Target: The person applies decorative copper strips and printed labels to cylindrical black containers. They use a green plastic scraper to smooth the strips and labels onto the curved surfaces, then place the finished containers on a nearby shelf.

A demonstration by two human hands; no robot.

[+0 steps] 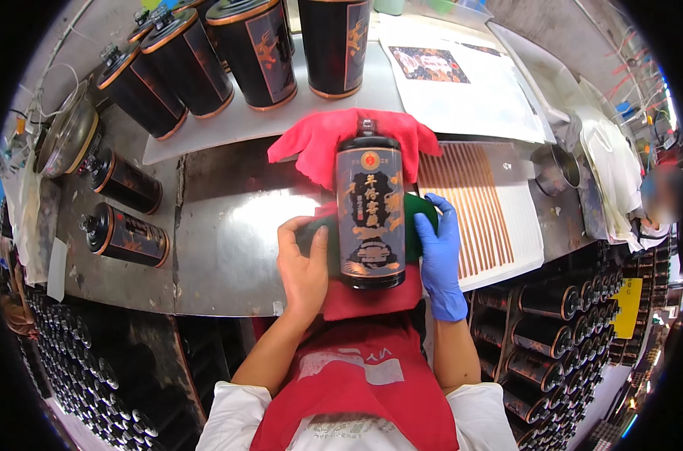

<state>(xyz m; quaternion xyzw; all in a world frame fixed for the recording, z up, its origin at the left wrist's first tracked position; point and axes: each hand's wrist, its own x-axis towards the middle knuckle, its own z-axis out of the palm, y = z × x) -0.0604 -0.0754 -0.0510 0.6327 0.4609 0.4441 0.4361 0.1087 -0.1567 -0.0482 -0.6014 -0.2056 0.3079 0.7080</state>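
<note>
A black bottle with a dark grey, gold-patterned label lies on its back in front of me, its neck pointing away. Beneath it a red cloth spreads out on the metal table, and a dark green cloth shows at both sides. My left hand, bare, grips the green cloth left of the bottle, its fingertips partly hidden. On the right, my right hand in a blue glove pinches the other end of that cloth between thumb and fingers, close to the bottle's side.
Several black bottles stand at the back left. Two smaller ones are at the left. A white sheet of copper-coloured strips lies right of the cloth, near a metal cup. Racks of bottles fill the space below the table.
</note>
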